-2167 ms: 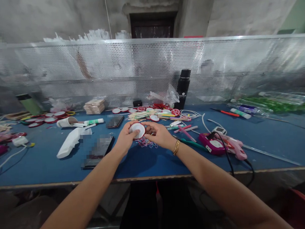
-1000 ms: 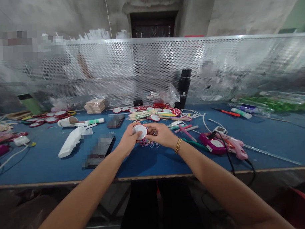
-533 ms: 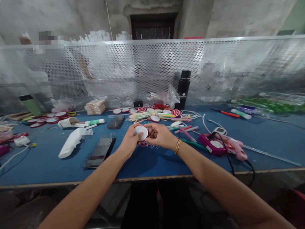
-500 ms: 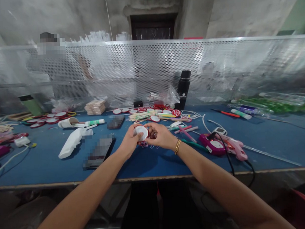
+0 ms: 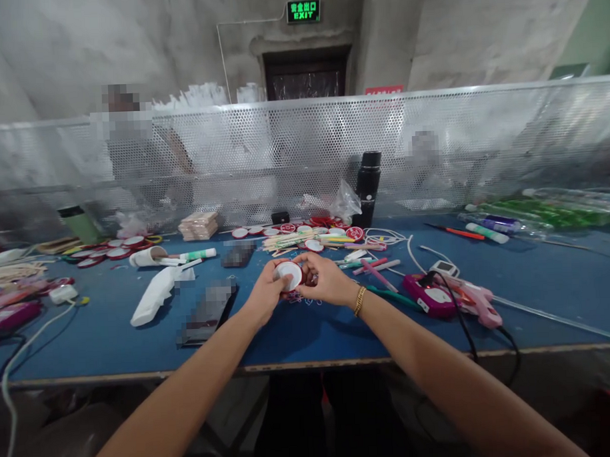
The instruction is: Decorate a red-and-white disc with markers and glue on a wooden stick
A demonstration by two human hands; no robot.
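Holding one white round badge [image 5: 290, 275] between left hand [image 5: 265, 298] and right hand [image 5: 328, 281], both grips pinched on its rim. One black flask [image 5: 368, 188] and one pink glue gun [image 5: 475, 301] on the blue tabletop [image 5: 547, 280].

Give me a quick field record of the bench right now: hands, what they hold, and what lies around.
left hand: grips the disc at its left edge
right hand: fingers on the disc's right edge
disc: round, white face, red rim, held above the table
table: blue top
under hands: loose threads
right of hands: pink glue gun, cable attached
left of hands: phone, white glue gun
behind hands: more discs, sticks, black flask
back: mesh screen, a person behind it at left
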